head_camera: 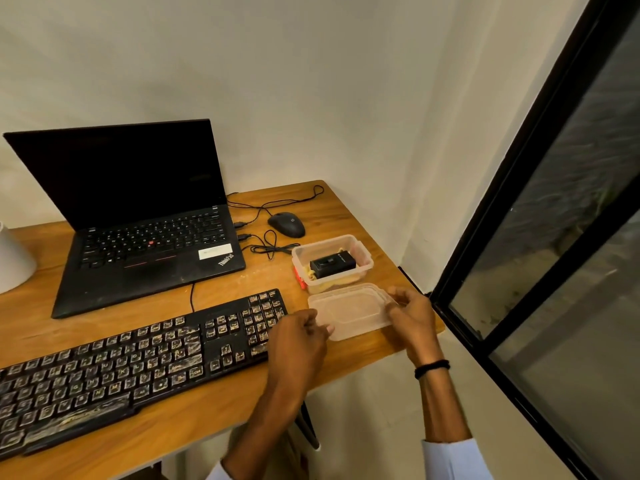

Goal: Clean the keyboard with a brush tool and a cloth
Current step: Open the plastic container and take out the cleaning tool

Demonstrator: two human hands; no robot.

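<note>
A black keyboard lies across the front of the wooden desk, its keys covered in pale dust. To its right a clear plastic lid sits low over the desk. My left hand grips the lid's left edge and my right hand grips its right edge. Just behind the lid stands an open clear plastic box with a black tool and something yellowish inside. A red part shows at the box's left side. No cloth can be made out for sure.
An open black laptop stands behind the keyboard. A black mouse and loose cables lie right of it. A white object sits at the left edge. A dark window frame runs along the right, past the desk's edge.
</note>
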